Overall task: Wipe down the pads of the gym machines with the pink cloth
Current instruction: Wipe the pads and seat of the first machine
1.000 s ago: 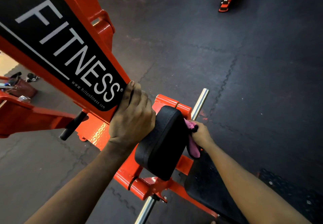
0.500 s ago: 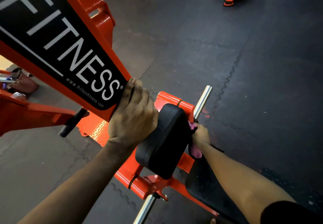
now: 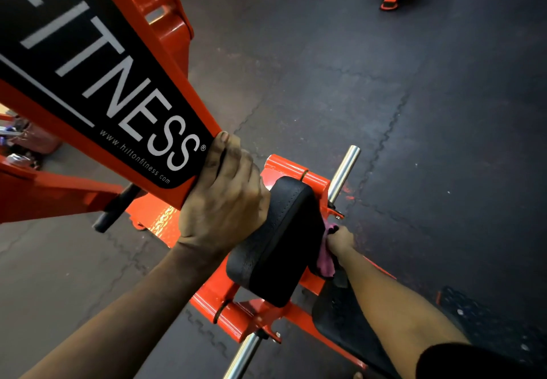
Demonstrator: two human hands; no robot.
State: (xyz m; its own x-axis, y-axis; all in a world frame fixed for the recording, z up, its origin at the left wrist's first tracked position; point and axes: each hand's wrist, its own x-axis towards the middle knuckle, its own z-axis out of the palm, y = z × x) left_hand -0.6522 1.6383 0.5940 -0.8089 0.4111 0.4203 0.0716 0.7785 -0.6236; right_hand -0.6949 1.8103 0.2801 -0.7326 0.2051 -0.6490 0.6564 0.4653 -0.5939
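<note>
Where the orange beam [image 3: 165, 38] slants down from upper left, its black label [image 3: 97, 82] reads "FITNESS" in white capitals, cut off at the frame edge, with "www.hiltonfitness.com" beneath. The left hand [image 3: 220, 198] wraps the beam's lower end, its grip closed around it. Just beside it sits the black pad [image 3: 278, 242] on the orange frame. The right hand [image 3: 340, 241] clutches the pink cloth [image 3: 325, 260], pressed against the pad's far side, which the pad itself mostly hides. A chrome bar [image 3: 344, 171] juts out beyond. Dark rubber floor tiles [image 3: 414, 97] lie around.
</note>
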